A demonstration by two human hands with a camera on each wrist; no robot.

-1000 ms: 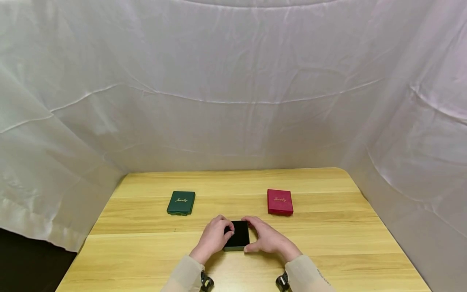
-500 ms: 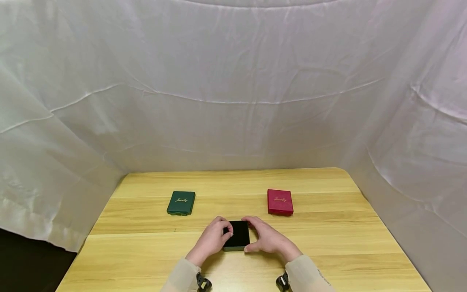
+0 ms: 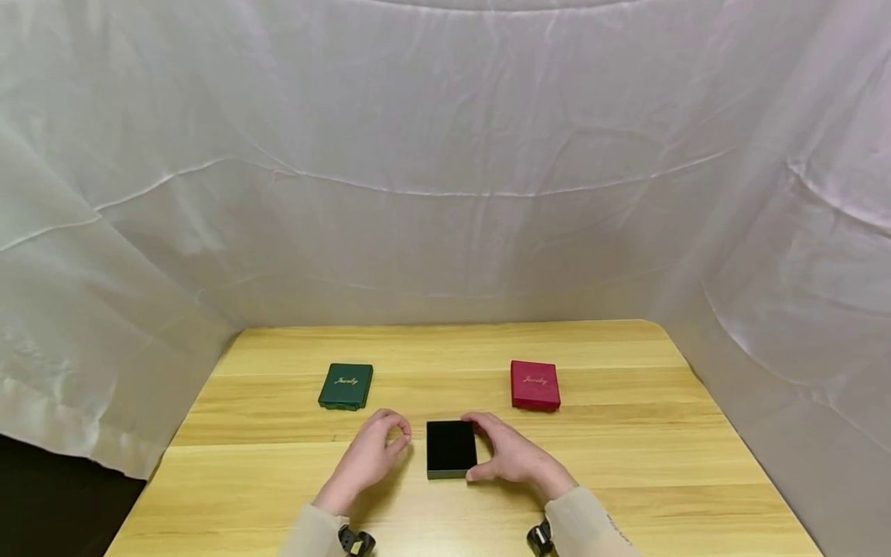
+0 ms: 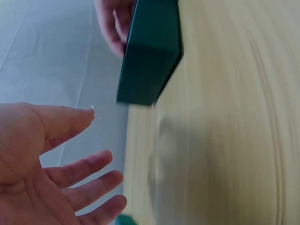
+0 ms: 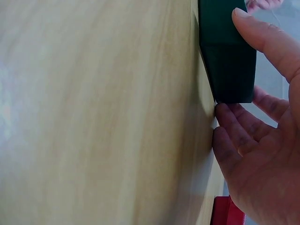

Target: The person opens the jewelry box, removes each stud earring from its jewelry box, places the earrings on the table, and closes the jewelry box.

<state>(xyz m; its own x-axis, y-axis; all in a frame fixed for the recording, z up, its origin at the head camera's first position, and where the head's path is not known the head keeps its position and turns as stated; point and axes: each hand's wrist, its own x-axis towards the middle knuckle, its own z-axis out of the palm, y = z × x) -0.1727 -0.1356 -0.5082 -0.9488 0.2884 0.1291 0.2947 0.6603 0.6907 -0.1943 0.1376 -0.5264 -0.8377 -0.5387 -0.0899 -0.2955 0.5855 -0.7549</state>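
Note:
A small dark green jewelry box (image 3: 447, 473) with a black pad (image 3: 451, 445) on top lies at the table's near middle. My right hand (image 3: 511, 456) holds its right side, thumb at the near corner and fingers at the far one. To the left of the box, and apart from it, is my left hand (image 3: 369, 460). Its thumb and index finger pinch a tiny silvery piece of jewelry (image 4: 93, 112) with thin points, too small to tell its kind. The other left fingers are spread loosely in the left wrist view.
Toward the back left lies a closed green jewelry box (image 3: 346, 384). A closed red jewelry box (image 3: 534, 383) lies at the back right. The wooden table (image 3: 654, 449) is bordered by pale hanging cloth (image 3: 445, 255) behind and at the sides.
My left hand has moved left from above the black pad, with the tiny piece in its fingertips. The right hand and the box have stayed in place.

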